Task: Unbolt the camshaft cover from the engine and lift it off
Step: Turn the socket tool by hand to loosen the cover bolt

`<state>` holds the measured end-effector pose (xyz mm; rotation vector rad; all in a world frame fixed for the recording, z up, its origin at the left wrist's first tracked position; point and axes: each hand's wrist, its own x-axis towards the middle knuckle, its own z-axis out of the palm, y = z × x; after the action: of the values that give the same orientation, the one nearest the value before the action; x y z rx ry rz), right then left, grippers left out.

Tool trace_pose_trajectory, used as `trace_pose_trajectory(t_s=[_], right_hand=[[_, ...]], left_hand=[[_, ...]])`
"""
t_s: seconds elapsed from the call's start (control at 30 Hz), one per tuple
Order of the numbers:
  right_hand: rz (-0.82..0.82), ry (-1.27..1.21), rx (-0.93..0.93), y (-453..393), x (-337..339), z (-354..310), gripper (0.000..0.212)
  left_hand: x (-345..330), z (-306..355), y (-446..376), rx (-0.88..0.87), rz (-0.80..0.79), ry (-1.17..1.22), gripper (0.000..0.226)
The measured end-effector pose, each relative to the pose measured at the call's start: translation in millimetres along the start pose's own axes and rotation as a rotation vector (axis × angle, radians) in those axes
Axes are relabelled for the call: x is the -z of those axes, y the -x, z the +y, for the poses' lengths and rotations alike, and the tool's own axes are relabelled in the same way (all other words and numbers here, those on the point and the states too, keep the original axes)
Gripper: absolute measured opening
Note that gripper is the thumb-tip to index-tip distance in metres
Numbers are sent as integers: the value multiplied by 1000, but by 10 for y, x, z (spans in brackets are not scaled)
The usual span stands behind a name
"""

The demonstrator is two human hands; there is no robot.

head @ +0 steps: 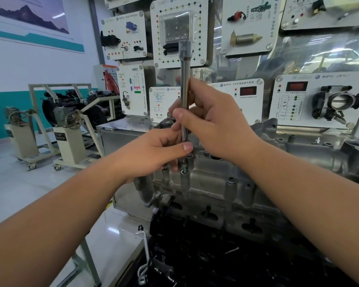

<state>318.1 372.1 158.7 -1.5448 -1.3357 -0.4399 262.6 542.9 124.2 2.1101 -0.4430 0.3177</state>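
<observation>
Head view: display panels (243, 25) carrying sensors and other engine parts fill the upper right of the frame, and a white and teal wall (35, 65) fills the upper left. Below centre and to the right lies the engine (226, 235), dark at the bottom, with the grey cast cover (232, 183) seated on top of it, running from the centre toward the right edge. At mid left, two more engines sit on wheeled stands (68, 139) on the pale floor.

Both forearms reach in from the lower corners and meet at centre frame. The right hand (214, 121) is curled round the middle of a long steel extension bar (184, 90), which stands almost upright with its square-socket end at upper centre. The left hand (160, 150) pinches the bar's lower end between thumb and fingers, just above a bolt (184, 169) standing proud of a boss at the cover's near left end. Whether the bar's tip touches that bolt cannot be told.
</observation>
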Motion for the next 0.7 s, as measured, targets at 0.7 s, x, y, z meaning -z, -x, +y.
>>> trace_pose_trajectory(t_s=[0.7], right_hand=[[14,160,-9,12,24,24,21]], left_hand=[[32,-8,-3,25,42,-32,49]])
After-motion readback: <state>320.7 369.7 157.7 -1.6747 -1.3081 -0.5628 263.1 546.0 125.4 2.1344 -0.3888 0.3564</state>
